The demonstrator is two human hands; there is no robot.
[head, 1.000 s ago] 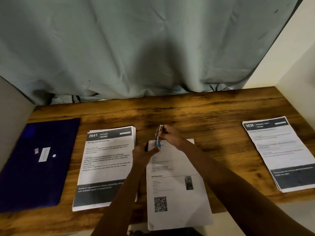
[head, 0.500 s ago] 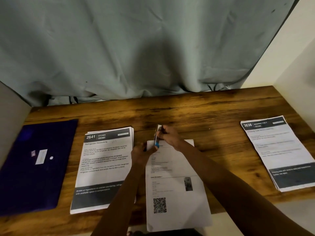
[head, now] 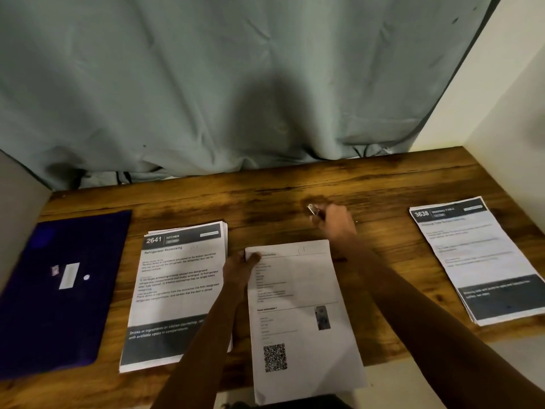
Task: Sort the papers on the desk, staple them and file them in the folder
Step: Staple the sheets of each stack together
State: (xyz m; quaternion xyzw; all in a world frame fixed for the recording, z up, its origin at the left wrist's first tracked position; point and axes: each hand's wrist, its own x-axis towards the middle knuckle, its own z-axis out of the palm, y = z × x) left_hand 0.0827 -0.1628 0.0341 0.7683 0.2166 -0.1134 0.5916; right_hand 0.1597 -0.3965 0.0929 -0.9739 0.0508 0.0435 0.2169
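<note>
The middle papers lie at the desk's near edge, their lower end hanging over it. The left hand pinches their far left corner, thumb on top. Just beyond their far right corner, the right hand curls round a stapler. Left of them sits the 2641 stack, then the folder; well to their right, the 3638 stack.
</note>
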